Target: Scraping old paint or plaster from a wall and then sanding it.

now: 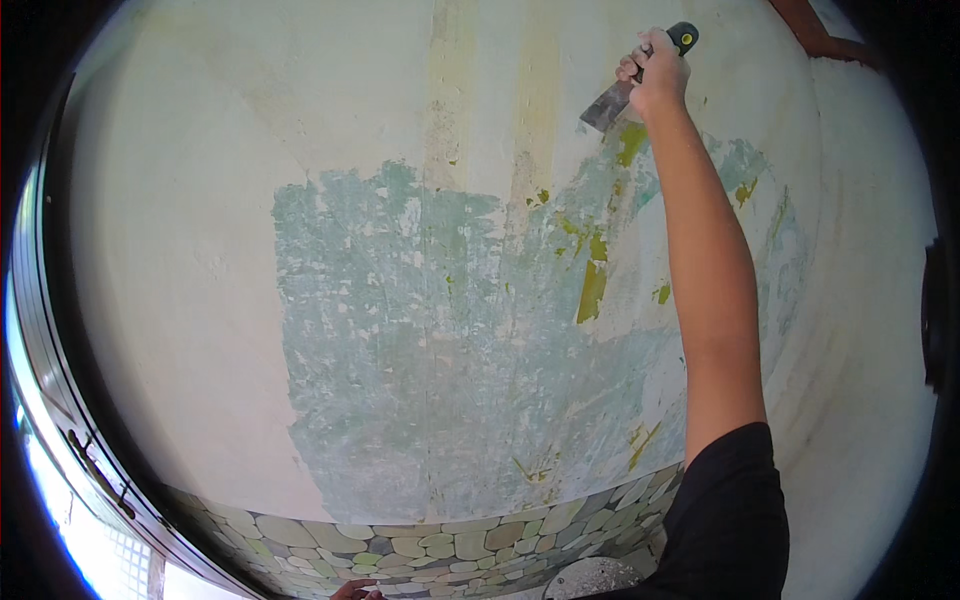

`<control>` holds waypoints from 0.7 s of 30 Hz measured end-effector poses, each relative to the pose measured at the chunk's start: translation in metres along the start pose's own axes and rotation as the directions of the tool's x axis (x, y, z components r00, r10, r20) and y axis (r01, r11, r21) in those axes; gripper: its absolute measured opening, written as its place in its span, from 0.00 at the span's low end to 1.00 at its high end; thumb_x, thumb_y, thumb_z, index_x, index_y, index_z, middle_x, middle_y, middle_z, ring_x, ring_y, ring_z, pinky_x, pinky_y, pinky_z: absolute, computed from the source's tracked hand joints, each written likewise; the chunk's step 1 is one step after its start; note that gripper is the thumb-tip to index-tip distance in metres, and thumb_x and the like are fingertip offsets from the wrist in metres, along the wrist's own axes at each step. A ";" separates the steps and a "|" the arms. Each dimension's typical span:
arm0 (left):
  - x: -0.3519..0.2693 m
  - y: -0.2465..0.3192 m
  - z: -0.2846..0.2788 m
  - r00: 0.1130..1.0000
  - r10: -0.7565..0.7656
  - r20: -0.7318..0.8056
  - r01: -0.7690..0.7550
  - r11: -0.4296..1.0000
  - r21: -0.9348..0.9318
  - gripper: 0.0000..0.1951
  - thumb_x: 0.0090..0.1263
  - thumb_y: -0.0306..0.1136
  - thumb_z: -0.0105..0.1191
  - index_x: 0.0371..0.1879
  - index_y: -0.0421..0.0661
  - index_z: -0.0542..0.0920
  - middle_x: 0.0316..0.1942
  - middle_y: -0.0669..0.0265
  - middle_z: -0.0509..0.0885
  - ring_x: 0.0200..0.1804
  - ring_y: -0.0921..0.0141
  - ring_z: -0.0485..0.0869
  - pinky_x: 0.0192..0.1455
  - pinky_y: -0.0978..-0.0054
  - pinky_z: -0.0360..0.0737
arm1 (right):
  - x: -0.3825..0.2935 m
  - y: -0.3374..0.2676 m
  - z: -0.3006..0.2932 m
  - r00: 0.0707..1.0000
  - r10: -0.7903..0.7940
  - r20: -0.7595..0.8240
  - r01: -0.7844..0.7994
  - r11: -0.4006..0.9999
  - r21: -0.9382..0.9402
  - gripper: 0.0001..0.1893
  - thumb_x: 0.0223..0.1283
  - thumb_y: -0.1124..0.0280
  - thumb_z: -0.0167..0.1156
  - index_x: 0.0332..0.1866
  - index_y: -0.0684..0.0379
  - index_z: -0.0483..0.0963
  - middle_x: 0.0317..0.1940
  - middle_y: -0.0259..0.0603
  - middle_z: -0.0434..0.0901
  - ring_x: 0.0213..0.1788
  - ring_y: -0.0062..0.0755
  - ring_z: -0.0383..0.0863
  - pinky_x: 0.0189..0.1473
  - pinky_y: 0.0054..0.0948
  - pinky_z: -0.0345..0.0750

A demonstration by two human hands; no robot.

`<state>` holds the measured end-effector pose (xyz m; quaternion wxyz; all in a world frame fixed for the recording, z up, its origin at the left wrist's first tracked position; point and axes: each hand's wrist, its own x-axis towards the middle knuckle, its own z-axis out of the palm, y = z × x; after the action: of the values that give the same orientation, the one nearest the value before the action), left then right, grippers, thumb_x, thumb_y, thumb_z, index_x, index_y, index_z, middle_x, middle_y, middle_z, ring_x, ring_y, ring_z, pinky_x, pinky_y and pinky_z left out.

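Observation:
High on the painted wall (187,300), my right hand (660,75) grips the dark handle of a putty knife (611,105). The wide blade points down to the left and lies at or close to the wall surface. Below it spreads a large patch of exposed blue-green paint (375,360) with ragged edges, dotted with olive-green flecks and strips (592,289). My left hand (358,589) shows only in part at the bottom edge, low before the stone-patterned band; whether it holds anything is not visible.
A band of stone-patterned tile (457,544) runs along the wall's lower part. A round, white-speckled surface (592,579) is near my right sleeve. At the left stands a dark window or door frame (97,375) with bright light behind it. A brown frame corner (817,37) shows at the upper right.

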<state>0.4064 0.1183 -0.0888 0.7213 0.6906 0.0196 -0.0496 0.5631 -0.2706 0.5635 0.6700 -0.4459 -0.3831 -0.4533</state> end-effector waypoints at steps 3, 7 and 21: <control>0.001 0.000 0.001 0.997 0.074 0.006 -0.074 0.996 0.055 0.14 0.65 0.28 0.53 0.50 0.45 0.78 0.29 0.61 0.85 0.34 0.74 0.82 0.37 0.76 0.80 | -0.009 0.002 0.019 0.998 0.057 0.009 -0.055 0.988 -0.144 0.14 0.50 0.69 0.55 0.20 0.53 0.56 0.11 0.30 0.54 0.14 0.26 0.58 0.21 0.29 0.59; 0.004 -0.001 0.002 0.999 0.047 0.007 -0.047 0.997 0.056 0.14 0.65 0.29 0.53 0.49 0.44 0.79 0.30 0.61 0.85 0.34 0.73 0.83 0.37 0.75 0.80 | 0.024 -0.024 -0.004 0.995 0.014 0.101 -0.020 0.998 0.059 0.14 0.50 0.69 0.56 0.20 0.53 0.57 0.11 0.30 0.54 0.14 0.27 0.58 0.21 0.29 0.59; -0.005 0.006 -0.002 1.000 0.015 -0.011 -0.014 0.996 0.089 0.15 0.65 0.31 0.54 0.51 0.43 0.78 0.34 0.57 0.85 0.36 0.69 0.84 0.39 0.73 0.81 | -0.002 0.000 0.002 0.998 0.028 -0.064 -0.030 0.999 -0.031 0.14 0.48 0.70 0.57 0.20 0.54 0.57 0.12 0.31 0.55 0.15 0.28 0.60 0.21 0.29 0.60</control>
<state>0.4026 0.1204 -0.0822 0.6902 0.7222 0.0168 -0.0412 0.5619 -0.2684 0.5623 0.6812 -0.4472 -0.3479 -0.4636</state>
